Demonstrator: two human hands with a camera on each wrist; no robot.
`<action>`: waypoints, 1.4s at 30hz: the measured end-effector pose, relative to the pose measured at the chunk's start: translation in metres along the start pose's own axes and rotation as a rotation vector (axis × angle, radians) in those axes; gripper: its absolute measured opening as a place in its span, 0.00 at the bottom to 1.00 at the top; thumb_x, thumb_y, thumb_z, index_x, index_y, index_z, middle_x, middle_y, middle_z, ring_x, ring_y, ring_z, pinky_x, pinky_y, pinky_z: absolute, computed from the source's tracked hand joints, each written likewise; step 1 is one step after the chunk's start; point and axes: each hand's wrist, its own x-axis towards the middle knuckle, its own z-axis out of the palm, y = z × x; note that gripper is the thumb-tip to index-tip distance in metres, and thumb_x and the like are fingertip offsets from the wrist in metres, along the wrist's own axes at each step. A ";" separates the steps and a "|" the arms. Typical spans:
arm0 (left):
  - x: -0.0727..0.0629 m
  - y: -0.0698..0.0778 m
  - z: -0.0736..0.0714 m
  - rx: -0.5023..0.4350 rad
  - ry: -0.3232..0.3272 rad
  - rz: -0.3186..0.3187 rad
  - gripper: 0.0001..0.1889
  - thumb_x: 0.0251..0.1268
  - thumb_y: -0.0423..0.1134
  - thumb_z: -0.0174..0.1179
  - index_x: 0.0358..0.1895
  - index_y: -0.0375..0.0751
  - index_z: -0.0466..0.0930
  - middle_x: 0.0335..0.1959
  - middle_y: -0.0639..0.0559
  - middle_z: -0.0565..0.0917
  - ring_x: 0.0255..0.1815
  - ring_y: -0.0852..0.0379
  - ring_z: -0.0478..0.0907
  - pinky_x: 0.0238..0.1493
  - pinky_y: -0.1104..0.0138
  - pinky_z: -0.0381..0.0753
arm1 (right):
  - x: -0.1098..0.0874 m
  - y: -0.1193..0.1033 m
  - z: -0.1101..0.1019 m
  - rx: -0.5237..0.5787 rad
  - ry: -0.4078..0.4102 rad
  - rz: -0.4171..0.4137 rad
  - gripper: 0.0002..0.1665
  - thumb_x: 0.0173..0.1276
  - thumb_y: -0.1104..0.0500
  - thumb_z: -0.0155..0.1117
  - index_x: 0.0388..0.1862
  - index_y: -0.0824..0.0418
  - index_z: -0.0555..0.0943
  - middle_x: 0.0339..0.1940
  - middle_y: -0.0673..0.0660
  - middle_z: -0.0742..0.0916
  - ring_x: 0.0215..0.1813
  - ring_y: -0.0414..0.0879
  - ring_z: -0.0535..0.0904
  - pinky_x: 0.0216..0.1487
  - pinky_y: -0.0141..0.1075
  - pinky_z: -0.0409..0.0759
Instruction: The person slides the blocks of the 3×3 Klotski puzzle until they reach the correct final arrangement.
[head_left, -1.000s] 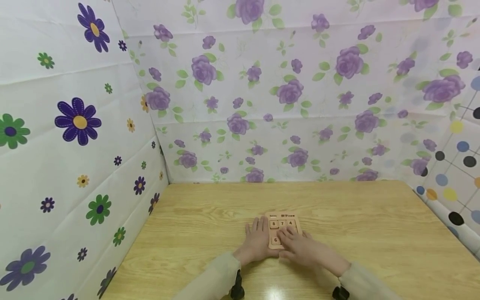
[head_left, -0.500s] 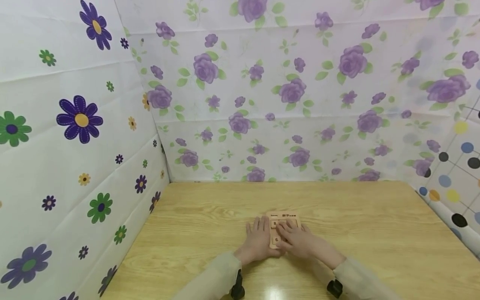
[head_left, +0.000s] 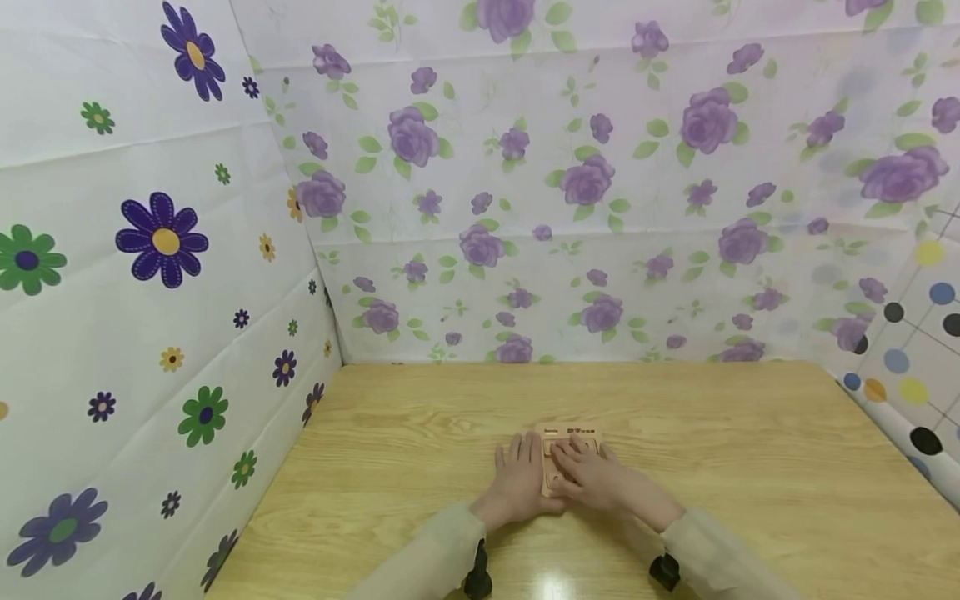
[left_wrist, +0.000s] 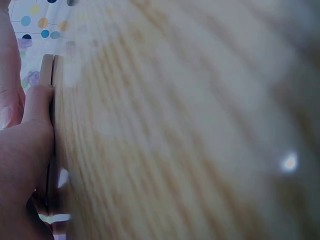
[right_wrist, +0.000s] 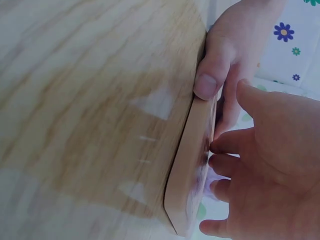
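A pale wooden number sliding puzzle lies flat on the table in the head view, its tiles mostly covered by fingers. My left hand rests along its left side with straight fingers, the thumb against the near edge. Over the tiles sits my right hand, fingertips touching the puzzle's top. In the right wrist view the puzzle's side edge shows, with the left thumb at its corner and the right fingers slightly bent against its face. The left wrist view catches only part of the left hand.
The wood-grain table stretches around the puzzle on all sides. Purple-rose cloth hangs behind it, daisy-print cloth on the left and dotted cloth on the right. Black wrist straps sit over both sleeves.
My right hand has slid slightly up and left across the tiles, covering the top row that showed before. The left hand keeps its place at the puzzle; the whole view has shifted a little.
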 end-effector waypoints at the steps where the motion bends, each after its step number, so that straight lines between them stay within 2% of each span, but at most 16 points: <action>1: 0.000 0.000 0.000 -0.004 -0.001 0.001 0.63 0.49 0.76 0.57 0.76 0.31 0.45 0.77 0.35 0.52 0.77 0.36 0.51 0.69 0.35 0.58 | 0.000 0.001 0.001 -0.006 -0.001 0.001 0.42 0.74 0.34 0.42 0.77 0.58 0.57 0.78 0.59 0.61 0.80 0.59 0.47 0.74 0.67 0.46; 7: -0.001 0.000 -0.001 -0.014 -0.001 0.001 0.63 0.49 0.76 0.58 0.76 0.31 0.44 0.77 0.35 0.52 0.77 0.36 0.50 0.69 0.35 0.57 | -0.001 0.001 0.004 -0.020 0.000 0.000 0.43 0.74 0.33 0.40 0.77 0.57 0.56 0.78 0.59 0.60 0.80 0.58 0.47 0.75 0.65 0.46; 15: -0.001 0.002 -0.003 -0.020 -0.021 -0.018 0.64 0.46 0.72 0.63 0.76 0.32 0.44 0.78 0.37 0.51 0.77 0.37 0.50 0.71 0.36 0.54 | -0.008 -0.005 0.000 -0.004 0.003 -0.020 0.42 0.75 0.35 0.42 0.77 0.59 0.57 0.78 0.61 0.60 0.80 0.60 0.49 0.74 0.66 0.45; 23: -0.002 0.002 -0.005 0.001 -0.030 -0.018 0.65 0.47 0.76 0.58 0.76 0.32 0.43 0.78 0.37 0.50 0.78 0.37 0.49 0.72 0.37 0.54 | -0.016 -0.009 0.000 0.007 -0.013 -0.035 0.43 0.74 0.34 0.43 0.77 0.59 0.57 0.78 0.61 0.59 0.80 0.60 0.47 0.74 0.67 0.44; 32: -0.001 0.001 -0.002 -0.038 -0.021 -0.012 0.66 0.45 0.77 0.57 0.76 0.31 0.42 0.78 0.35 0.49 0.78 0.36 0.48 0.71 0.36 0.53 | -0.018 -0.009 0.004 0.021 -0.024 -0.026 0.45 0.72 0.31 0.41 0.77 0.58 0.56 0.79 0.60 0.57 0.80 0.59 0.46 0.74 0.66 0.44; 37: -0.001 0.001 -0.001 -0.036 -0.021 -0.020 0.66 0.45 0.77 0.57 0.76 0.31 0.43 0.78 0.36 0.50 0.78 0.36 0.48 0.71 0.36 0.53 | -0.019 -0.009 0.006 0.012 -0.015 -0.023 0.47 0.71 0.29 0.40 0.77 0.58 0.56 0.79 0.60 0.58 0.80 0.60 0.47 0.74 0.67 0.44; 42: -0.001 0.002 -0.002 -0.026 -0.029 -0.024 0.66 0.45 0.78 0.56 0.77 0.32 0.42 0.78 0.37 0.49 0.78 0.37 0.47 0.72 0.37 0.53 | -0.022 -0.008 0.007 -0.001 0.006 -0.052 0.45 0.72 0.32 0.42 0.77 0.59 0.57 0.78 0.62 0.59 0.79 0.61 0.48 0.73 0.68 0.45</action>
